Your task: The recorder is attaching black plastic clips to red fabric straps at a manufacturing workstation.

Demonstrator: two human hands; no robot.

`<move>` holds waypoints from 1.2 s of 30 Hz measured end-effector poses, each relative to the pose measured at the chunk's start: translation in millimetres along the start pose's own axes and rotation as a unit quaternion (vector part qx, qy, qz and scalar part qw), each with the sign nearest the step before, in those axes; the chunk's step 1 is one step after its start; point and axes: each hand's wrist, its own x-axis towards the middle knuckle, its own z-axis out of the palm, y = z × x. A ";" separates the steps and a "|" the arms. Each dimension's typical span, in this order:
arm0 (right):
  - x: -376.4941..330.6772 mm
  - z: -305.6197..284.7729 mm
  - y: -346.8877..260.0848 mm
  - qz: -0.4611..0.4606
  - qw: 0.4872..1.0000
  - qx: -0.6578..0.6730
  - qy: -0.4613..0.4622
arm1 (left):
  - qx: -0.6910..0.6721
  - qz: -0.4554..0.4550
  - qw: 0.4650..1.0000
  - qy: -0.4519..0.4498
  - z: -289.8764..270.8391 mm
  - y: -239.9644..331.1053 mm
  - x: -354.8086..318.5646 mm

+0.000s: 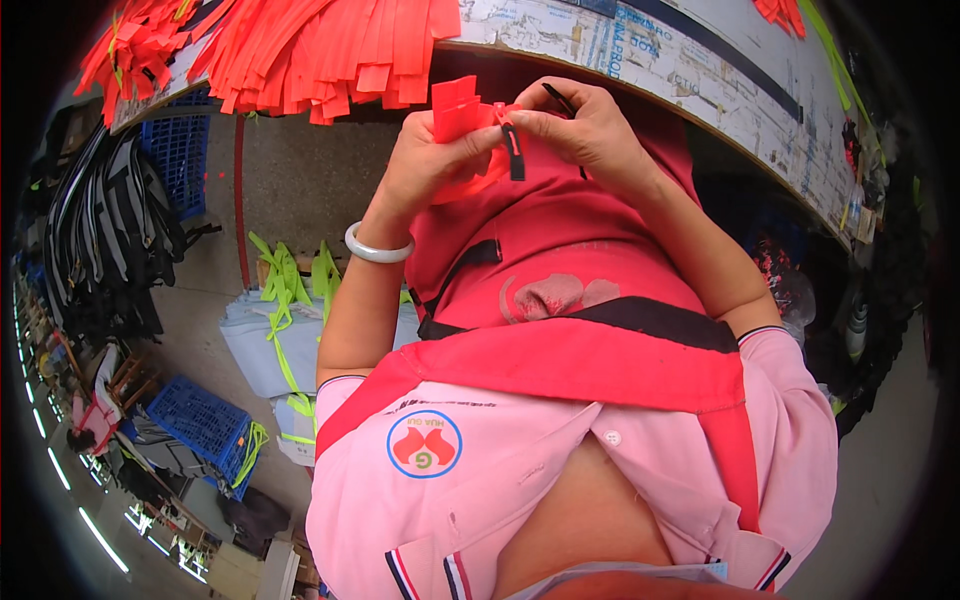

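Note:
In front of my apron, my left hand point(437, 163) is closed around a folded orange-red zipper strip point(456, 108). The strip's folded end stands up past its fingers. At the tip of the left thumb is a zipper slider with a black pull tab point(515, 152) hanging down. My right hand point(592, 135) comes in from the other side, thumb and fingertips pinched at the zipper beside the slider. A slim black piece point(558, 98) sticks out between the right fingers; its kind is unclear. The hands almost touch.
Bundles of orange-red zipper strips point(325, 55) hang over the edge of the worn table point(640, 60). Black and grey strips point(110, 235) hang at the left. Blue crates point(203, 420) and a stack of pale sheets with yellow-green ties point(283, 330) stand on the floor. Another person point(97, 410) is far left.

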 end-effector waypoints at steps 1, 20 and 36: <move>0.5 0.6 2.2 0.000 1.000 -0.001 0.000 | 0.021 -0.012 1.000 0.011 1.1 -1.4 -2.0; -6.5 13.9 9.4 -0.265 0.948 -0.171 0.051 | 0.140 0.054 0.988 0.020 15.3 2.9 -7.9; -7.1 15.3 8.7 -0.247 0.953 -0.169 0.044 | 0.173 0.141 0.975 -0.017 15.1 0.3 -2.1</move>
